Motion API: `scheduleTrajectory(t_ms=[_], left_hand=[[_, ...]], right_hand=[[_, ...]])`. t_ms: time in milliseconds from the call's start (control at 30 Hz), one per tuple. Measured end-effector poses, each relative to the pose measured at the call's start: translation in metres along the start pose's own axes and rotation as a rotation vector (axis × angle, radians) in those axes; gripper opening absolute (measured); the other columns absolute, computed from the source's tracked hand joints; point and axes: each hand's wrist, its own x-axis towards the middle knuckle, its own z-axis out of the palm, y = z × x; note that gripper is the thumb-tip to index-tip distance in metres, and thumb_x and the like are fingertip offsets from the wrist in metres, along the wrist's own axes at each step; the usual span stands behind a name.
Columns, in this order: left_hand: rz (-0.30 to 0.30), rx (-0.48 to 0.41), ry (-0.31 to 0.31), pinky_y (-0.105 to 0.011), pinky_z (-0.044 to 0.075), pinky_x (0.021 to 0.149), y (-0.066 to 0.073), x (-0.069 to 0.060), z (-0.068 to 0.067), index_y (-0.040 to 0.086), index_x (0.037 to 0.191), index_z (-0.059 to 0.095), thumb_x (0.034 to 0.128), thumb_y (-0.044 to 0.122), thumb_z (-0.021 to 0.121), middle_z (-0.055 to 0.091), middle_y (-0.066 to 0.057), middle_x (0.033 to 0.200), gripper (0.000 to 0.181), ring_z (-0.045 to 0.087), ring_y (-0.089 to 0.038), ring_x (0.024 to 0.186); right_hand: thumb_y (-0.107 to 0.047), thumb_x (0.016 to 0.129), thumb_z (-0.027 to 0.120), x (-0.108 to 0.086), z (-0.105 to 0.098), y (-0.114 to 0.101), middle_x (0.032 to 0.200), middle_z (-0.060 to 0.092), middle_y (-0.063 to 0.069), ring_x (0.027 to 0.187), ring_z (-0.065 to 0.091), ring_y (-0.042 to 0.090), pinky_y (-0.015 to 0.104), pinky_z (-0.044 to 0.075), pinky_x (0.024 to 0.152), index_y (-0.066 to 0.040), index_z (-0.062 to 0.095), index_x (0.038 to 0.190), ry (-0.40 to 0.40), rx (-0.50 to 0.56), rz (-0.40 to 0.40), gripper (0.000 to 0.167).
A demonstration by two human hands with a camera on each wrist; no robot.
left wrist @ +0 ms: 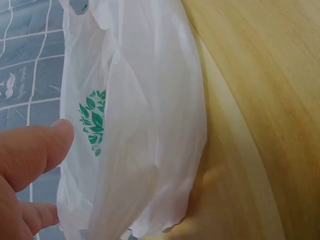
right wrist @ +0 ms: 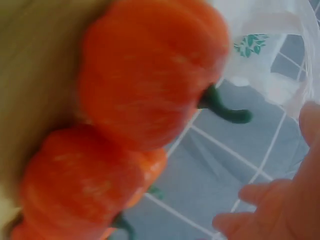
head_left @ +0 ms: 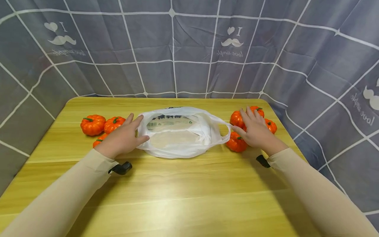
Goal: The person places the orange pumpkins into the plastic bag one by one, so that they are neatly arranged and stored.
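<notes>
A white plastic bag [head_left: 177,149] with green leaf print stands with its mouth spread wide at the middle of the table. The left hand [head_left: 122,136], fingers spread, is at the bag's left edge; in the left wrist view its fingers [left wrist: 30,155] are beside the bag [left wrist: 150,110]. The right hand [head_left: 257,131] hovers with extended fingers over several small orange pumpkins [head_left: 236,142], its thumb near the bag's right handle. In the right wrist view the pumpkins [right wrist: 150,75] lie beside the right hand [right wrist: 280,200], which holds none of them.
More orange pumpkins [head_left: 93,125] sit at the left, partly behind the left hand. A grey checked curtain [head_left: 195,49] hangs around the back and sides of the wooden table [head_left: 183,197]. Black straps [head_left: 120,168] show at both wrists.
</notes>
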Motion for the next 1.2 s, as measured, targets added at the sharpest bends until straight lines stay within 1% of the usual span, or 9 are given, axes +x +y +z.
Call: scheduleTrajectory(t_ms=[133, 233, 367, 467, 600, 767, 900, 1100, 1200], left_hand=[[0.013, -0.016, 0.006, -0.073, 0.027, 0.121, -0.004, 0.000, 0.001, 0.017, 0.172, 0.006, 0.1020, 0.057, 0.060, 0.001, -0.027, 0.175, 0.097, 0.018, -0.055, 0.157], [0.032, -0.036, 0.006, -0.071, 0.021, 0.124, -0.003, 0.002, 0.001, 0.018, 0.172, 0.009, 0.1033, 0.052, 0.061, 0.006, -0.024, 0.176, 0.092, 0.012, -0.049, 0.161], [0.046, -0.054, 0.003, -0.070, 0.020, 0.125, -0.002, 0.004, 0.003, 0.021, 0.171, 0.013, 0.1048, 0.046, 0.061, 0.009, -0.022, 0.176, 0.086, 0.012, -0.047, 0.161], [0.047, -0.059, 0.004, -0.070, 0.020, 0.125, -0.004, 0.003, 0.005, 0.024, 0.171, 0.013, 0.1054, 0.044, 0.061, 0.010, -0.021, 0.176, 0.084, 0.013, -0.047, 0.161], [0.050, -0.074, 0.010, -0.067, 0.020, 0.127, -0.007, 0.001, 0.007, 0.022, 0.172, 0.011, 0.1056, 0.042, 0.061, 0.013, -0.018, 0.177, 0.085, 0.015, -0.046, 0.161], [0.047, -0.088, 0.013, -0.064, 0.022, 0.128, -0.009, -0.001, 0.008, 0.014, 0.171, 0.009, 0.1055, 0.040, 0.062, 0.012, -0.015, 0.177, 0.088, 0.019, -0.044, 0.161], [0.031, -0.091, 0.010, -0.063, 0.024, 0.127, -0.010, -0.001, 0.009, 0.013, 0.171, 0.006, 0.1058, 0.039, 0.062, 0.012, -0.015, 0.177, 0.089, 0.024, -0.044, 0.159], [0.015, -0.094, 0.023, -0.063, 0.031, 0.124, -0.010, 0.000, 0.010, 0.014, 0.171, 0.006, 0.1060, 0.038, 0.061, 0.022, -0.021, 0.174, 0.088, 0.040, -0.043, 0.152], [0.017, -0.095, 0.030, -0.063, 0.032, 0.124, -0.009, 0.001, 0.010, 0.013, 0.171, 0.006, 0.1066, 0.035, 0.060, 0.024, -0.022, 0.173, 0.087, 0.042, -0.043, 0.150]], right_hand=[[-0.056, 0.107, 0.052, -0.009, 0.007, 0.008, 0.173, 0.003, 0.031, 0.157, 0.000, 0.061, 0.076, 0.003, 0.124, -0.003, 0.014, 0.169, -0.051, 0.027, -0.039, 0.090], [-0.054, 0.104, 0.059, -0.018, 0.013, 0.013, 0.173, 0.007, 0.031, 0.157, 0.002, 0.060, 0.076, 0.003, 0.124, -0.003, 0.017, 0.168, -0.085, 0.053, -0.070, 0.093], [-0.055, 0.097, 0.070, -0.027, 0.021, 0.019, 0.173, 0.014, 0.030, 0.158, 0.005, 0.059, 0.076, 0.005, 0.124, -0.004, 0.021, 0.168, -0.095, 0.055, -0.098, 0.101], [-0.052, 0.091, 0.079, -0.030, 0.027, 0.020, 0.172, 0.022, 0.028, 0.158, 0.009, 0.058, 0.077, 0.006, 0.124, -0.006, 0.023, 0.168, -0.088, 0.058, -0.120, 0.106], [-0.045, 0.086, 0.087, -0.029, 0.034, 0.020, 0.168, 0.033, 0.026, 0.157, 0.016, 0.054, 0.076, 0.008, 0.124, -0.008, 0.027, 0.167, -0.077, 0.076, -0.141, 0.107], [-0.041, 0.084, 0.089, -0.025, 0.040, 0.020, 0.163, 0.041, 0.026, 0.157, 0.022, 0.048, 0.073, 0.008, 0.125, -0.003, 0.037, 0.162, -0.045, 0.071, -0.166, 0.101], [-0.036, 0.084, 0.090, -0.024, 0.043, 0.020, 0.160, 0.045, 0.027, 0.155, 0.027, 0.046, 0.074, 0.009, 0.124, 0.000, 0.043, 0.158, -0.009, 0.064, -0.189, 0.095], [-0.032, 0.082, 0.090, -0.024, 0.044, 0.020, 0.153, 0.051, 0.028, 0.151, 0.033, 0.048, 0.075, 0.009, 0.123, 0.003, 0.049, 0.152, 0.042, 0.073, -0.205, 0.089], [-0.029, 0.082, 0.089, -0.025, 0.044, 0.021, 0.150, 0.055, 0.025, 0.147, 0.037, 0.047, 0.071, 0.014, 0.124, 0.001, 0.049, 0.152, 0.072, 0.088, -0.195, 0.086]])
